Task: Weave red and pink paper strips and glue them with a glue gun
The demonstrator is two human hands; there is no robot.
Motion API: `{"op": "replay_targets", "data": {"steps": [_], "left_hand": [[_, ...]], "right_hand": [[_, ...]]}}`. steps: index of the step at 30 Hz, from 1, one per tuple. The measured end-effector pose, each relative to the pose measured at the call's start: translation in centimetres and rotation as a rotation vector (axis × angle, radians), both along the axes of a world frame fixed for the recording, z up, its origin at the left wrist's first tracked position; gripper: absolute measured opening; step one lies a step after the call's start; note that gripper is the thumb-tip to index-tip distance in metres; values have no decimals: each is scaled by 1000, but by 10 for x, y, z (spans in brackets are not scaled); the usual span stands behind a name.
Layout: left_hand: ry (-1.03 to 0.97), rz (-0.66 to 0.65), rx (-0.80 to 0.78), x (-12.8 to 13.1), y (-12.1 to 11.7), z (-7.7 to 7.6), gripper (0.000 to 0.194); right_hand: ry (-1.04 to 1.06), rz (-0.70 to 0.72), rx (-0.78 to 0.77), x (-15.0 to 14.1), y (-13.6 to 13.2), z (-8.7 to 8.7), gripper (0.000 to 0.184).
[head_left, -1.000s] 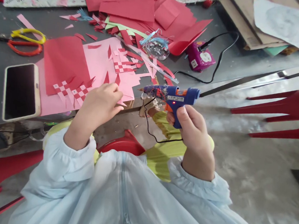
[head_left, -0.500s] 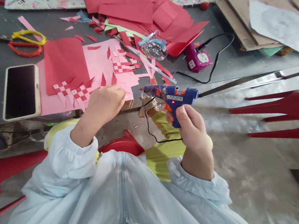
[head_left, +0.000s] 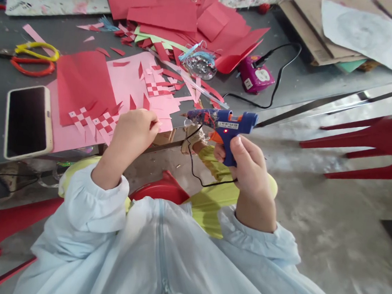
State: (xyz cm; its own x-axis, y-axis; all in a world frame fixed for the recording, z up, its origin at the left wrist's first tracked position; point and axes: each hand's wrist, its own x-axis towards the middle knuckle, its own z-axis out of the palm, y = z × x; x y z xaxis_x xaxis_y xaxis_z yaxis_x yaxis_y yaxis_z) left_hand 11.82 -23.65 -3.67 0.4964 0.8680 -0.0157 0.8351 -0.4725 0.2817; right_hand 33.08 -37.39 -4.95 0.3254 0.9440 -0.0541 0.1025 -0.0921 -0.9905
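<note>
In my right hand [head_left: 253,169] I grip a blue hot glue gun [head_left: 215,117], its red light lit and its nozzle pointing left. It hangs just past the table's front edge, with its cord looping below. My left hand [head_left: 131,133] is closed in a pinch over the table edge, apart from the nozzle; whatever its fingers hold is hidden. Beside it, woven pink-and-red checkered paper pieces [head_left: 105,124] rest on pink paper [head_left: 125,71] and a red sheet [head_left: 86,79]. Another checkered piece [head_left: 156,88] lies farther back among cut strips.
A phone [head_left: 26,122] and scissors [head_left: 34,66] lie at the left. Red paper sheets [head_left: 162,15] pile up at the back, near a clear dish of sequins [head_left: 200,66]. A purple power adapter [head_left: 256,74] and cardboard [head_left: 314,29] stand right; a red stool [head_left: 382,143] is beyond.
Both hands have shifted slightly left, the glue gun along with my right hand. My left fingers have turned a little. The view itself has also moved slightly.
</note>
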Motion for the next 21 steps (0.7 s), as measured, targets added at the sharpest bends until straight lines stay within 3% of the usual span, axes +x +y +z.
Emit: {"op": "replay_targets", "data": {"steps": [9,21], "left_hand": [[-47,102,-87,-2,5,2,17],[-155,158,-170,-2,5,9,11]], "right_hand": [[114,33,1,-3,4,-3,51],[86,1,-76,-3,4,-5,53]]}}
